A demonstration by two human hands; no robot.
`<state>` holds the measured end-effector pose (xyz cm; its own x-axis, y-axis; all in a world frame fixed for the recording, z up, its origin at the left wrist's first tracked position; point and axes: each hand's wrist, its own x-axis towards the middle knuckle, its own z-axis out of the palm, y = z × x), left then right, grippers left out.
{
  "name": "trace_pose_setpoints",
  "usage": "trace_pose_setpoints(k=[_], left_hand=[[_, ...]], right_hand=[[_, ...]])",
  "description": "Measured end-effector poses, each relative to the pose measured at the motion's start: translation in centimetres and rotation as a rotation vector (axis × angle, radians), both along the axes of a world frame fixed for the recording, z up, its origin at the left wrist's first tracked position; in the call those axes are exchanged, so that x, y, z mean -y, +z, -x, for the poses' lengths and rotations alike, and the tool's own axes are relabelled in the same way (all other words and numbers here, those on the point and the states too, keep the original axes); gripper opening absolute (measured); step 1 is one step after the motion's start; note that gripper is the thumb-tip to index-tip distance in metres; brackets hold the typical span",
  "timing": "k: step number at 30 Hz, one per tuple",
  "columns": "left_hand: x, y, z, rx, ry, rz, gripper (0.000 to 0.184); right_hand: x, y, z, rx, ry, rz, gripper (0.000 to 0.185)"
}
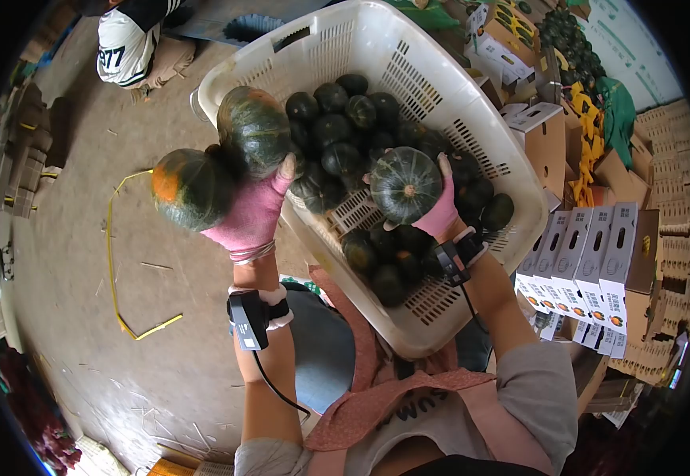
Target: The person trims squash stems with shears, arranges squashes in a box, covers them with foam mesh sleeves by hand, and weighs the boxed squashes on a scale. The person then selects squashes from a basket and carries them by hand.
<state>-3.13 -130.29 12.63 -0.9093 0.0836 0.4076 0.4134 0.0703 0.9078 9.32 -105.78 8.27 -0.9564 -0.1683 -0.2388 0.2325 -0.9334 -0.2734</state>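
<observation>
My left hand (pixel 251 214), in a pink glove, grips two green pumpkins at the left side of the crate. One pumpkin (pixel 190 194) has an orange patch; the other, a larger streaked pumpkin (pixel 254 131), sits beside it over the crate's rim. Over the crate's inside, my gloved right hand (pixel 438 210) is closed around a round, pale-striped green pumpkin (pixel 404 184), its stem scar facing up. Below lie several smaller dark green pumpkins (pixel 332 129) in the white slotted plastic crate (pixel 418 71). Both palms are partly hidden by the pumpkins.
Grey-white printed cartons (pixel 571 266) stand at the right, with an open cardboard box (pixel 539 143) behind them. A yellow strap (pixel 110 246) lies on the floor at left. Another person in a white top (pixel 128 47) is at upper left.
</observation>
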Motion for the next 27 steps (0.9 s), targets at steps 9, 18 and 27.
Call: trace_pose_setpoints(k=[9, 18, 27], left_hand=[[-0.3, -0.1, 0.1, -0.054, 0.049, 0.043, 0.069], [0.3, -1.0, 0.4, 0.03, -0.027, -0.132, 0.057], [0.3, -1.0, 0.0, 0.084, -0.091, -0.24, 0.057]], right_hand=[[0.3, -2.7, -0.9, 0.05, -0.068, -0.116, 0.082], [-2.1, -5.2, -3.1, 0.064, 0.513, -0.793, 0.052], [-3.0, -2.3, -3.3, -0.4, 1.684, -1.505, 0.07]])
